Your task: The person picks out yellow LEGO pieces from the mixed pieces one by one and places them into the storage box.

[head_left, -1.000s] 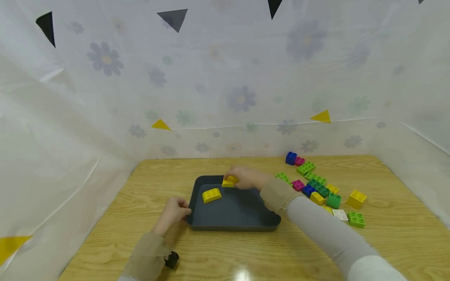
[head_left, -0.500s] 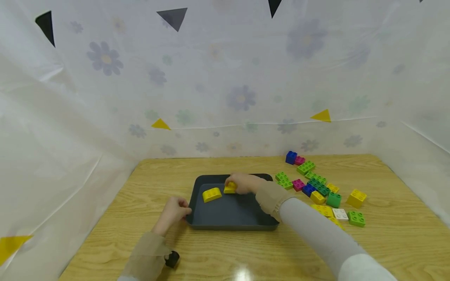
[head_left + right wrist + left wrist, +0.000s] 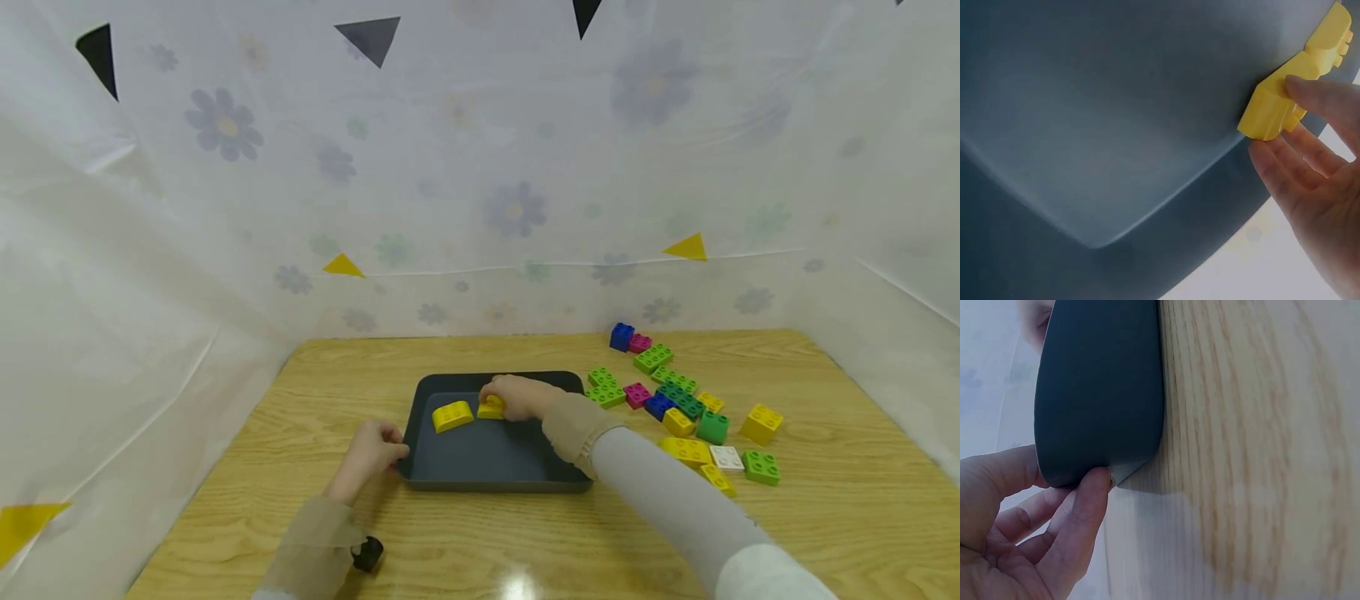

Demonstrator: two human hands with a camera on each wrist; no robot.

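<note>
Versus 1.0 s ago: right hand [image 3: 521, 395] and its yellow block [image 3: 490, 412] are shifted toward the near side of the tray [image 3: 480, 468]. Left hand [image 3: 371, 454] and the other yellow block, the curved one [image 3: 452, 417], look unmoved.

Held block: solid bright yellow, smooth, hard-looking plastic. Sloped end, shallow ribs on the face toward the right wrist camera, a stud showing below the thumb; rest covered by the hand. Position: inside tray, toward the far side, just right of the curved block. Base down, studs toward the far wall in the right wrist view. Long axis roughly left-right in the head view, nearly in line with the curved block, which sits slightly skewed.

Right fingers [image 3: 1272, 169]: pinching the held block, thumb one side, fingertips the other. Left fingers: pinching the tray's left wall near the near corner.

Tray: dark grey, matte, rounded corners, raised walls, roughly rectangular. Curved block: arched top with studs. Desk [image 3: 465, 542]: light wood grain, bright glare spot at the near edge. Right of tray, loose studded blocks [image 3: 680, 400]: lime, dark green, blue, magenta, yellow, white. Behind: wrinkled pale sheet [image 3: 450, 167], flower print.
</note>
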